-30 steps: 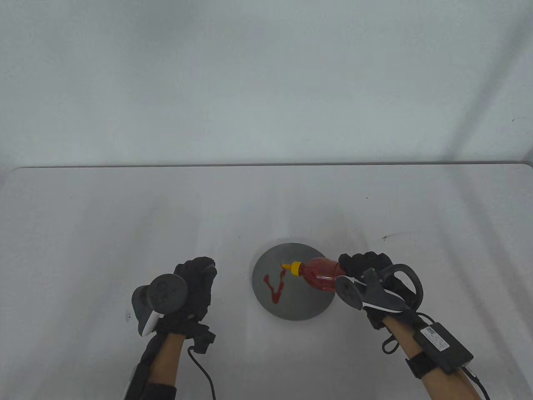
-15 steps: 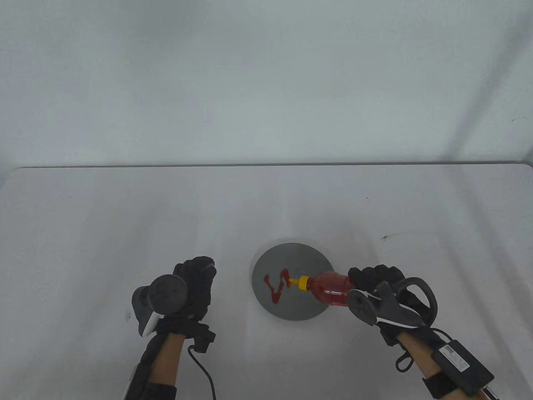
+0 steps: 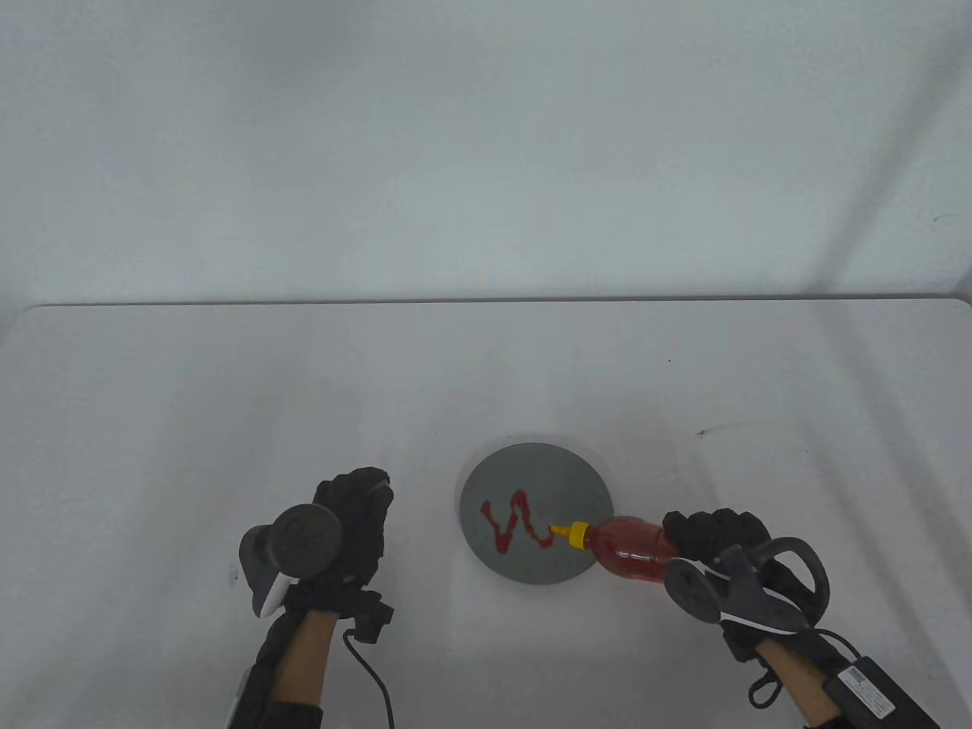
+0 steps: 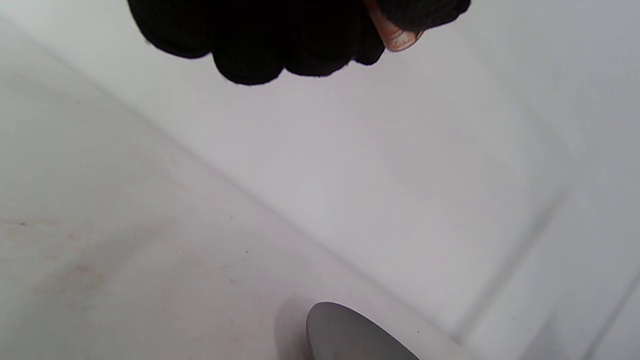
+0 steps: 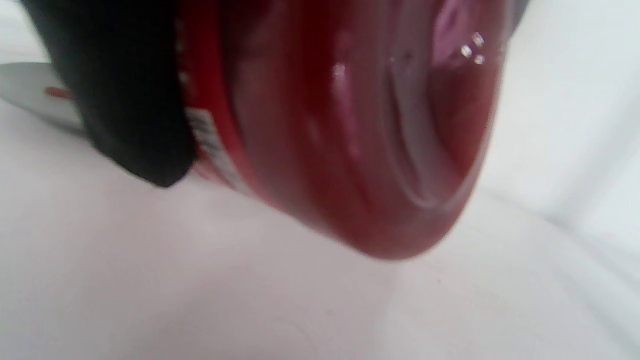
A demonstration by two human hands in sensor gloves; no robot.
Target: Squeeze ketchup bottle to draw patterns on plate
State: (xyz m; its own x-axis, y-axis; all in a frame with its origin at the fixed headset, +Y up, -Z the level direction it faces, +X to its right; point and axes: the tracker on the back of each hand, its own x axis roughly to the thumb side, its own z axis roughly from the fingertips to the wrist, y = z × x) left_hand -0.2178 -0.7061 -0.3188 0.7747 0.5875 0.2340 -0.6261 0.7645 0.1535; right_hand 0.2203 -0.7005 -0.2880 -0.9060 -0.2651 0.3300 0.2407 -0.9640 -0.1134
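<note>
Two gloved hands at the bottom of the table view, on a white table [image 3: 228,395]. Right hand [image 3: 717,539] at lower right, fingers wrapped round the bottle [image 3: 626,548], grasping it near its base. Bottle tipped on its side, yellow nozzle [image 3: 569,533] pointing left over the lower right part of the plate [image 3: 531,463]. Plate grey, round, just below centre of the frame, between the hands. Red zigzag of ketchup [image 3: 515,524] across the plate's middle, running from left to the nozzle tip, apparently meeting it. Left hand [image 3: 353,524] at lower left, well apart from the plate, fingers curled in, clenched round nothing visible; round tracker [image 3: 304,539] on its back. Left wrist view: curled black fingers [image 4: 260,40] at the top edge, plate rim at the bottom edge. Right wrist view: blurred red bottle base filling the upper centre, a black finger [image 5: 125,100] across its left side, a sliver of plate at far left with a red spot.
</note>
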